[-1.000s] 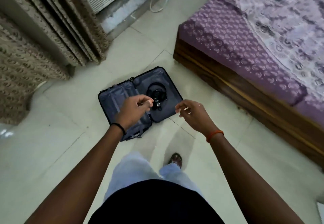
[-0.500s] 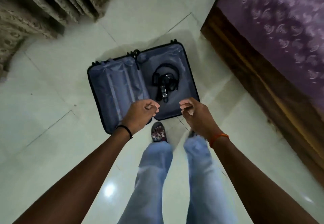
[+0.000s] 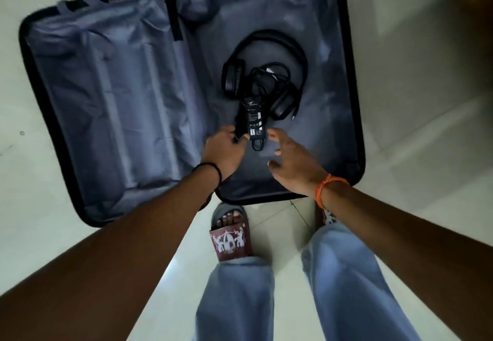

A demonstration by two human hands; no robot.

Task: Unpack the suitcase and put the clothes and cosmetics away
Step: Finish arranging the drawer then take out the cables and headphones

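At frame centre our left hand point(image 3: 226, 151) pinches the power adapter point(image 3: 252, 119) to lift it from the suitcase point(image 3: 112, 95); our right hand point(image 3: 293, 162) hovers, fingers spread.

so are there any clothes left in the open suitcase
No, the grey-lined suitcase holds only black headphones and a black power adapter.

person, head-camera view: bare forearms; black band point(image 3: 213, 170) on left wrist; orange thread bracelet point(image 3: 326, 184) on right wrist; light blue jeans point(image 3: 240, 300); maroon slide sandal point(image 3: 230, 243) with white print, grey footbed, toes showing.
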